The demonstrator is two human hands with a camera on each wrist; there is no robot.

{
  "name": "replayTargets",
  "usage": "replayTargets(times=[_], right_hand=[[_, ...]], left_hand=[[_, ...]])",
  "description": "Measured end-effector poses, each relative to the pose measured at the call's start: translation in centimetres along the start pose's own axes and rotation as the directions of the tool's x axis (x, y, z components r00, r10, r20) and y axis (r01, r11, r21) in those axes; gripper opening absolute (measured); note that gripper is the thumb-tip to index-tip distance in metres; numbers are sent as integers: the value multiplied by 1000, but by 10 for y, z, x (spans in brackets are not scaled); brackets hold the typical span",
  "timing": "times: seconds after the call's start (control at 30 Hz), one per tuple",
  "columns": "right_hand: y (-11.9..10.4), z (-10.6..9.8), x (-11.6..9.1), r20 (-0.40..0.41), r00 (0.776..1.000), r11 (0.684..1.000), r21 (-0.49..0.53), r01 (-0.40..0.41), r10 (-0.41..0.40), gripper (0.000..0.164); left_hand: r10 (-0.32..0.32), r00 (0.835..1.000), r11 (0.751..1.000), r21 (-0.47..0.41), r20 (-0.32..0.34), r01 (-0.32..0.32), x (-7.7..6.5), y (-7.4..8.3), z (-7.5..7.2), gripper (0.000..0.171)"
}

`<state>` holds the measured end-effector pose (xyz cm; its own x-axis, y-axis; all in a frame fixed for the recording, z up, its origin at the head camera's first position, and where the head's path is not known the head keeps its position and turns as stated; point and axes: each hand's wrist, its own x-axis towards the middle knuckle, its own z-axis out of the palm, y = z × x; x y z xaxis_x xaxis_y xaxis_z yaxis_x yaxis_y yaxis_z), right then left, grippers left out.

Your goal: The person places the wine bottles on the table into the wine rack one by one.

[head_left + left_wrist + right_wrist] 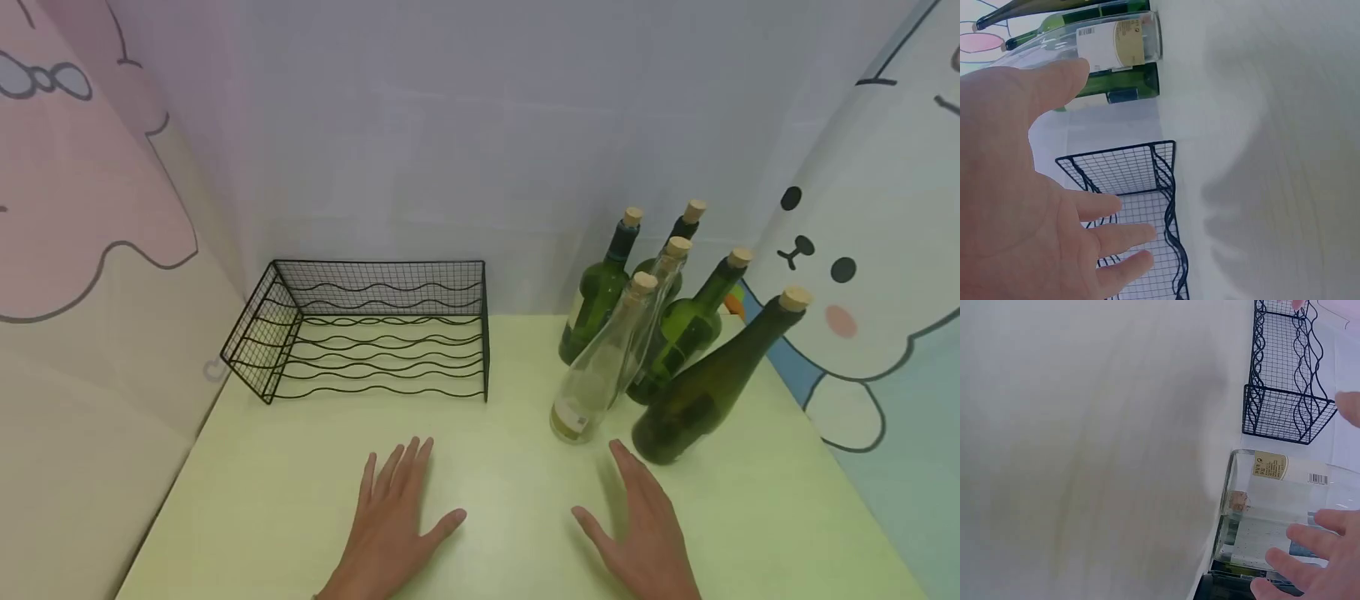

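On the bench (517,517), corked bottles (681,333) stand right of the rack (367,342), seemingly for easy reach by empty, wide-spread hands (393,525) (645,529).

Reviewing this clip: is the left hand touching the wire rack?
Apart. The head view shows it: a strip of bare tabletop separates the fingertips of the left hand from the wire rack's front edge.

Cartoon-printed backdrop (900,275) beside pale table (517,483)
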<state>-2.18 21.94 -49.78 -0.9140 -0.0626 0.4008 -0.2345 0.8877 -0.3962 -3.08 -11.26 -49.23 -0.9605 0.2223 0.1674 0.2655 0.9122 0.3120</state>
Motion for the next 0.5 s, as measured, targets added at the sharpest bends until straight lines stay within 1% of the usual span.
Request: replayTargets(times=[0.1, 0.17, 0.2, 0.27, 0.33, 0.37, 0.43, 0.5], right_hand=[[0, 0, -2, 12, 996, 995, 50, -83, 83, 93], [-1, 0, -2, 19, 990, 985, 96, -144, 143, 89], [-1, 0, -1, 16, 985, 977, 124, -172, 171, 86], [-1, 1, 2, -3, 979, 964, 177, -199, 203, 82], [-1, 1, 7, -44, 980, 956, 232, -181, 196, 78], [-1, 1, 10, -67, 980, 953, 256, -165, 187, 78], [0, 2, 16, -102, 980, 947, 292, -132, 168, 77], [0, 3, 21, -134, 979, 941, 322, -102, 152, 77]], left_hand=[[-24, 1000, 999, -43, 20, 25, -2, 2, 0, 95], [-54, 998, 995, -79, 30, 56, -2, 4, -2, 94], [-73, 997, 992, -105, 32, 76, -1, 6, -3, 93], [-117, 993, 976, -179, 34, 121, 1, 8, -6, 91], [-167, 985, 952, -254, 36, 170, 4, 10, -11, 89], [-191, 980, 936, -292, 47, 196, 6, 12, -13, 87], [-233, 969, 899, -363, 80, 246, 8, 14, -17, 84], [-245, 962, 854, -443, 119, 272, 12, 15, -20, 81]])
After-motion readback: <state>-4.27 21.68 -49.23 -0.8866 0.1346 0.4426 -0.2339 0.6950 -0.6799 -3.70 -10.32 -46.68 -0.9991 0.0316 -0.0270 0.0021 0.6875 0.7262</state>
